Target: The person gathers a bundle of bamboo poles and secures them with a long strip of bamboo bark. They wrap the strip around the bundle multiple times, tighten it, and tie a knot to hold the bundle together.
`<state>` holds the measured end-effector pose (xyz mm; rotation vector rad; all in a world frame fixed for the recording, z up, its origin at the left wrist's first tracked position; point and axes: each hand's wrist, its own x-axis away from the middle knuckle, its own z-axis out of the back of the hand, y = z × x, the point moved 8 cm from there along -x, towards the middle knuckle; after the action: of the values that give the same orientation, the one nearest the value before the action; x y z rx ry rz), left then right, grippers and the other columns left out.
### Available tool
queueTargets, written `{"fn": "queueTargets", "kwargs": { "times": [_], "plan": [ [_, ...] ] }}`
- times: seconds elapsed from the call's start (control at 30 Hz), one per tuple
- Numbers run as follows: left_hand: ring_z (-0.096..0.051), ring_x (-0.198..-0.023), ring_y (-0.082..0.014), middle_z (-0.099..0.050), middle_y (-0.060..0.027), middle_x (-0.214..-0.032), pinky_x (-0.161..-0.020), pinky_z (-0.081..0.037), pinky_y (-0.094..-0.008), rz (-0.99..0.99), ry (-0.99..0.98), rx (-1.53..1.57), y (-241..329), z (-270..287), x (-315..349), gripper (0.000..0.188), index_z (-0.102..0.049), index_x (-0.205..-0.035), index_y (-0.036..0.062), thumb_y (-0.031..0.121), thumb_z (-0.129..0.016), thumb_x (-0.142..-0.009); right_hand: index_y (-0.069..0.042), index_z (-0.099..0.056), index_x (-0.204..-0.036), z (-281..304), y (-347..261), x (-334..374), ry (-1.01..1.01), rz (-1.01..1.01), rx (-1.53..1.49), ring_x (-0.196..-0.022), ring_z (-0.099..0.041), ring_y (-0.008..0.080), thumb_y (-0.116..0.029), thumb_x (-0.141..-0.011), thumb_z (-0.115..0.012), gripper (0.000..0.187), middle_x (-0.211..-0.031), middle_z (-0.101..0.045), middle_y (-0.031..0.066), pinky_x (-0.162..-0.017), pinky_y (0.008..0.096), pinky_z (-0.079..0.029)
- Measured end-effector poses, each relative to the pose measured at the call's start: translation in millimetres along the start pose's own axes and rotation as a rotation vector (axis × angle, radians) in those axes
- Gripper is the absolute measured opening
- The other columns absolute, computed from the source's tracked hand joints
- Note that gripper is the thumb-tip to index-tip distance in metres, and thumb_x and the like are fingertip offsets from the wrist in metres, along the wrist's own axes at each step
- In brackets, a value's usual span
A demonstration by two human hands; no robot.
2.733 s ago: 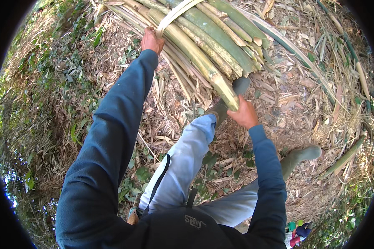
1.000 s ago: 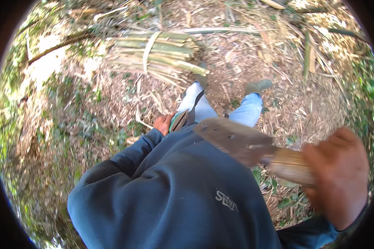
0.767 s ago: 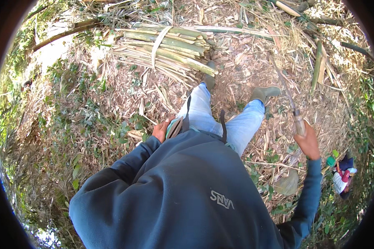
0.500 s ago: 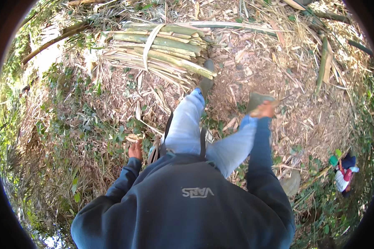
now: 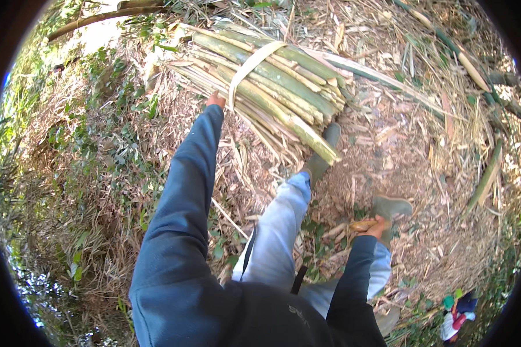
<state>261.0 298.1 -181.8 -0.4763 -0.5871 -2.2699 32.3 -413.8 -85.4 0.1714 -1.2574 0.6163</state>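
Observation:
A bundle of split bamboo strips (image 5: 272,75), bound round the middle by a pale flat band (image 5: 249,66), lies on the ground ahead of me. My left hand (image 5: 216,100) is stretched out to the bundle's near left edge, beside the band. One finger points forward; the others are partly hidden, and contact looks light. Low by my right boot (image 5: 391,206), my right hand (image 5: 378,227) is closed round the wooden handle (image 5: 361,225) of a knife, whose blade I cannot make out. My left boot (image 5: 321,153) stands against the bundle's right end.
Loose bamboo pieces (image 5: 485,176) and a long pole (image 5: 446,43) lie to the right. A long split strip (image 5: 382,78) runs behind the bundle. Dry shavings and leaves cover the ground. Another person (image 5: 454,324) is at the lower right; green undergrowth (image 5: 107,144) is at left.
My left hand has reached forward from beside my hip to the bundle. My right hand still holds the knife, whose thin blade showed earlier. The view has turned, and the bundle appears nearer.

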Motion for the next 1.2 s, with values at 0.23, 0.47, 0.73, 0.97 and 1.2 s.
{"fn": "queueTargets", "kwargs": {
  "times": [0.23, 0.47, 0.73, 0.97, 1.2],
  "plan": [
    [-0.058, -0.088, -0.0358, -0.059, -0.025, -0.094, -0.076, -0.046, -0.0387, -0.011, 0.036, 0.047, 68.3, -79.1, 12.2, 0.028, -0.058, -0.098, -0.0004, 0.014, -0.058, -0.074, -0.008, -0.045, -0.081, -114.1, 114.7, 68.1, -0.396, -0.286, 0.343, -0.051, -0.045, 0.0173, -0.012, -0.072, -0.058, 0.016, -0.062, -0.044, 0.0028, -0.052, 0.0343, -0.044],
    [-0.053, -0.1, -0.0359, -0.055, -0.0232, -0.103, -0.087, -0.041, -0.0386, -0.065, 0.149, -0.03, 41.3, -51.8, 1.3, 0.036, -0.055, -0.104, 0.0007, 0.005, -0.055, -0.068, -0.006, -0.044, -0.082, -68.9, 26.8, 41.2, -0.09, -0.048, 0.25, -0.053, -0.046, 0.0161, -0.012, -0.073, -0.057, 0.016, -0.065, -0.045, 0.0039, -0.053, 0.0311, -0.044],
    [-0.059, -0.078, -0.0375, -0.061, -0.022, -0.08, -0.071, -0.045, -0.0393, -0.206, 0.185, -0.054, 37.6, -53.8, -2.6, 0.021, -0.059, -0.093, 0.0003, 0.013, -0.059, -0.076, -0.007, -0.043, -0.082, -190.2, 138.1, 93.7, -0.603, -0.403, 0.352, -0.054, -0.047, 0.0163, -0.015, -0.074, -0.057, 0.018, -0.067, -0.046, 0.004, -0.055, 0.0326, -0.045],
    [-0.058, -0.087, -0.0368, -0.059, -0.0266, -0.09, -0.076, -0.044, -0.0392, -0.149, 0.195, -0.016, 24.7, -49.1, -4.8, 0.025, -0.057, -0.097, 0.0, 0.014, -0.059, -0.077, -0.007, -0.044, -0.081, -136.9, 64.7, 76.6, -0.014, -0.056, 0.276, -0.057, -0.046, 0.0166, -0.019, -0.077, -0.055, 0.017, -0.075, -0.047, 0.0032, -0.06, 0.0368, -0.046],
    [-0.061, -0.081, -0.0322, -0.061, -0.0224, -0.085, -0.074, -0.045, -0.0359, -0.137, -0.033, 0.203, 19.4, -59.9, -12.7, 0.026, -0.058, -0.098, -0.0029, 0.003, -0.056, -0.072, -0.011, -0.043, -0.068, -244.2, 172.1, 114.0, -0.664, -0.458, 0.304, -0.055, -0.048, 0.0156, -0.017, -0.077, -0.056, 0.017, -0.059, -0.043, 0.0008, -0.058, 0.0319, -0.046]
  ]
}}
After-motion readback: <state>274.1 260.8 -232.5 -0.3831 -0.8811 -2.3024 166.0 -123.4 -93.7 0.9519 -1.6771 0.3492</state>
